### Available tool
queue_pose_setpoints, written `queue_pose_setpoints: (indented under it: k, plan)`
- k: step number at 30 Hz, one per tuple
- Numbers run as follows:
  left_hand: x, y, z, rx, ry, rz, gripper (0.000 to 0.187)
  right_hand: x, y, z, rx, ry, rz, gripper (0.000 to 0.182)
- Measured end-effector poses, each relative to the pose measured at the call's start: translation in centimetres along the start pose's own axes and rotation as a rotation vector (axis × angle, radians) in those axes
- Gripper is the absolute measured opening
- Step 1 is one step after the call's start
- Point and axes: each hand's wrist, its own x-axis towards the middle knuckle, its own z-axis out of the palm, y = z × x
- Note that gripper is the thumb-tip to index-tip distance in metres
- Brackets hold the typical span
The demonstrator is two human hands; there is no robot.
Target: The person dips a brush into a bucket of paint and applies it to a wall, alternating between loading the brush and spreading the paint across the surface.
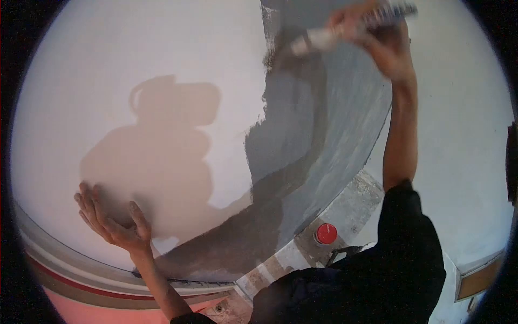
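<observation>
My left hand [116,224] lies with spread fingers against the white part of the wall [216,48], holding nothing. Up at the right, my right hand [372,35] is closed around a whitish stick-like tool [321,40], blurred by motion, with a printed blue-and-white rear end. I cannot make out its exact kind. Its pale tip points left, over or near the grey painted band [345,97], close to the ragged border with the white. Whether the tip touches the wall cannot be told. My shadow falls across both colours.
Below the grey band, a jar with a red lid [326,233] stands on a stained ledge [356,197], near my torso. A pale wall [458,135] rises on the right. Striped moulding [70,259] and a pink surface [97,308] lie at lower left.
</observation>
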Motion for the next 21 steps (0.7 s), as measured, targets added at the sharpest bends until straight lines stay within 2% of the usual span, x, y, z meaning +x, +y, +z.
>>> queue_pose_setpoints:
  k: [1, 3, 4, 6, 9, 11, 13, 15, 18, 20, 21]
  plan:
    - [0.1, 0.1, 0.1, -0.002, 0.008, 0.002, 0.054, -2.5, -0.8, 1.0, -0.028, 0.017, 0.033, 0.031]
    - [0.3, 0.0, 0.1, -0.010, 0.020, 0.009, 0.054, -7.6, -1.6, 5.4, 0.079, -0.142, 0.094, 0.026]
    - [0.2, -0.1, 0.2, -0.012, 0.022, 0.014, 0.054, -9.0, -2.4, 8.1, 0.129, -0.244, 0.217, 0.020]
    - [0.3, -0.2, 0.1, -0.011, 0.022, 0.023, 0.054, -13.2, -1.7, 12.3, 0.202, -0.242, 0.406, 0.017]
    - [0.5, 0.0, 0.0, -0.015, 0.013, 0.030, 0.055, -14.0, 0.3, 12.5, 0.171, -0.240, 0.365, 0.019]
    - [0.3, 0.0, 0.0, -0.005, 0.005, 0.023, 0.055, -11.2, 1.3, 9.5, 0.061, -0.232, 0.283, 0.019]
    - [0.2, -0.4, 0.2, 0.031, 0.003, 0.031, 0.057, -8.6, 2.2, 6.1, -0.029, -0.179, 0.283, 0.018]
    - [0.1, -0.5, 0.2, 0.039, 0.003, 0.039, 0.058, -7.5, 3.6, 3.6, -0.100, -0.006, 0.277, 0.021]
    - [0.1, -0.7, 0.1, 0.022, 0.006, 0.044, 0.058, -5.5, -0.8, 3.1, -0.005, 0.095, 0.112, 0.020]
    - [0.2, -0.4, 0.0, 0.016, 0.005, 0.033, 0.059, -8.3, -1.9, 4.6, 0.159, 0.019, 0.148, 0.019]
    - [0.2, -0.4, 0.1, 0.017, 0.006, 0.023, 0.059, -9.3, -2.7, 6.3, 0.157, -0.094, 0.248, 0.017]
